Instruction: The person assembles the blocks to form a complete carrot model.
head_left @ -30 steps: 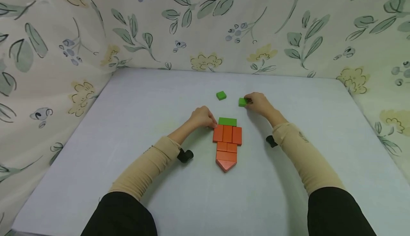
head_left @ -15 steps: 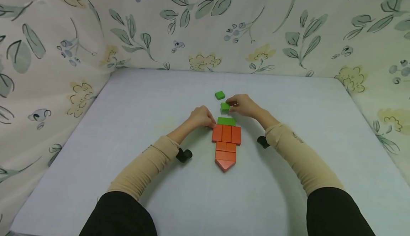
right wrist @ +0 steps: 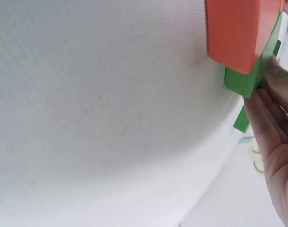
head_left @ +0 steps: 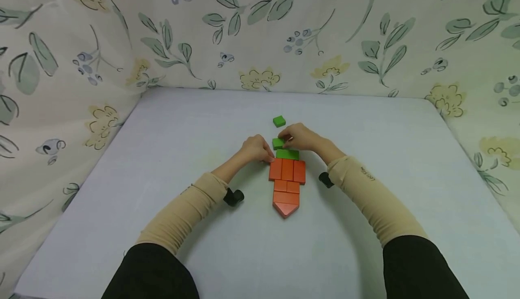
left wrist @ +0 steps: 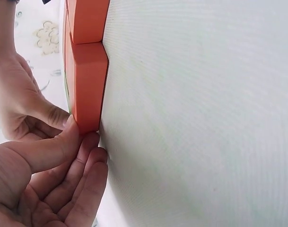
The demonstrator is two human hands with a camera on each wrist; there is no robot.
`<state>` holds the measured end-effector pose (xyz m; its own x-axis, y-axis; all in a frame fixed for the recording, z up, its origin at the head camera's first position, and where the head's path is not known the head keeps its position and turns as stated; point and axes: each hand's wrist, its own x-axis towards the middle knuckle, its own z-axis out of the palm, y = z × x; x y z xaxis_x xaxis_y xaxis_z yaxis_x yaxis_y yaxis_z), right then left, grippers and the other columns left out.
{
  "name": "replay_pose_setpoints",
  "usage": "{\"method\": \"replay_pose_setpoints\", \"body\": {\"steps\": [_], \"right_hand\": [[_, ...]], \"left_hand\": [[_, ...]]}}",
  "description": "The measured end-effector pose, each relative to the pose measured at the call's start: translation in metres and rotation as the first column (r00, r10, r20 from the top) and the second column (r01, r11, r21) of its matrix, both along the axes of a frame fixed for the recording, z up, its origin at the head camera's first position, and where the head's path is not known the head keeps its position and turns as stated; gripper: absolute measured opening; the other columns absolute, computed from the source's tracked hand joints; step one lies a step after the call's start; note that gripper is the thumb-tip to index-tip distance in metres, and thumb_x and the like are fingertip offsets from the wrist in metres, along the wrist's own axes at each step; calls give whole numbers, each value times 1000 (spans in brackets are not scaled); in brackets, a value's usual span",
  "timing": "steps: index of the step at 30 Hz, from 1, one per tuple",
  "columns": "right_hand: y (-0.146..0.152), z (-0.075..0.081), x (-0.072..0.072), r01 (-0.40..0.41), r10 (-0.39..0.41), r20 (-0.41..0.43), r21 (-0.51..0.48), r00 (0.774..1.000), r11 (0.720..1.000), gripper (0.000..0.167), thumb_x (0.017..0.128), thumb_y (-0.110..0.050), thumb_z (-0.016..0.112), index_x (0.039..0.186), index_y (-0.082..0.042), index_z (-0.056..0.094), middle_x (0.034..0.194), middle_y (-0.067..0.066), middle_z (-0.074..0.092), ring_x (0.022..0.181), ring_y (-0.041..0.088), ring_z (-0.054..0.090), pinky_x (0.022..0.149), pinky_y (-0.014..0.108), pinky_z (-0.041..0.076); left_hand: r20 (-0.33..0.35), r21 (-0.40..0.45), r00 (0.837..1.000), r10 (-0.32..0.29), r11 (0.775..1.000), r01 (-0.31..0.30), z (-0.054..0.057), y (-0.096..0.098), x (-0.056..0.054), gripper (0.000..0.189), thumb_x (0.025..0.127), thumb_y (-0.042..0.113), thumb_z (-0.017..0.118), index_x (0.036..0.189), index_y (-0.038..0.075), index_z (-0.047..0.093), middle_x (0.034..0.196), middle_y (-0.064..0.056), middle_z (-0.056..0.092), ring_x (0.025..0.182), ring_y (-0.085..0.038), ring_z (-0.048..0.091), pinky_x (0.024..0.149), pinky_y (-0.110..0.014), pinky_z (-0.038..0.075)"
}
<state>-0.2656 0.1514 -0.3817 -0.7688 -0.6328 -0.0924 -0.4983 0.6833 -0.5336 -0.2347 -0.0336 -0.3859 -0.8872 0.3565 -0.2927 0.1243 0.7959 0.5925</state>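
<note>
In the head view, orange blocks (head_left: 286,170) lie flat in a column that ends in a pointed block (head_left: 285,209) at the near end. A long green block (head_left: 287,154) adjoins their far end. My left hand (head_left: 256,149) holds the far left corner of the left orange block (left wrist: 89,90), thumb at its upper edge, fingertips against its end. Just behind the long green block, my right hand (head_left: 302,137) pinches a small green block (head_left: 278,144) over its left half. Fingers partly hide that small block in the right wrist view.
Another small green block (head_left: 279,121) lies alone farther back on the white table (head_left: 183,127). Floral cloth (head_left: 260,33) hangs behind the table and at both sides. A dark wrist camera (head_left: 234,197) sits under each forearm.
My right hand has carried the small green block from the right, leftward and nearer, to just behind the long green block. The left hand stays at the orange block's corner.
</note>
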Motion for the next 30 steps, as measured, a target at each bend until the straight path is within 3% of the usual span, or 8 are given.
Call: {"method": "replay_pose_setpoints", "body": {"steps": [8, 14, 30], "right_hand": [[0, -1, -1, 81, -81, 1, -53, 997, 995, 28, 94, -7, 62, 117, 10, 65, 113, 21, 68, 103, 31, 63, 89, 42, 49], [-5, -4, -1, 152, -153, -1, -68, 988, 986, 25, 93, -8, 65, 112, 8, 68, 108, 20, 69, 97, 29, 63, 86, 41, 50], [-16, -4, 2, 119, -119, -9, -67, 993, 991, 21, 91, -6, 67, 108, 7, 70, 106, 19, 70, 98, 30, 65, 86, 40, 51]], "left_hand": [[7, -1, 1000, 4, 1000, -4, 0, 0, 2, 14, 84, 16, 78, 92, 5, 79, 83, -5, 74, 68, -11, 54, 58, -22, 40], [9, 6, 1000, 5, 1000, -5, 1, 1, 3, 13, 84, 15, 77, 91, 5, 79, 83, -5, 74, 68, -11, 54, 58, -22, 40], [-6, -2, 1000, 13, 1000, -13, 1, 0, 4, 13, 84, 17, 77, 90, 6, 79, 81, -4, 73, 65, -11, 55, 59, -23, 40]]}}
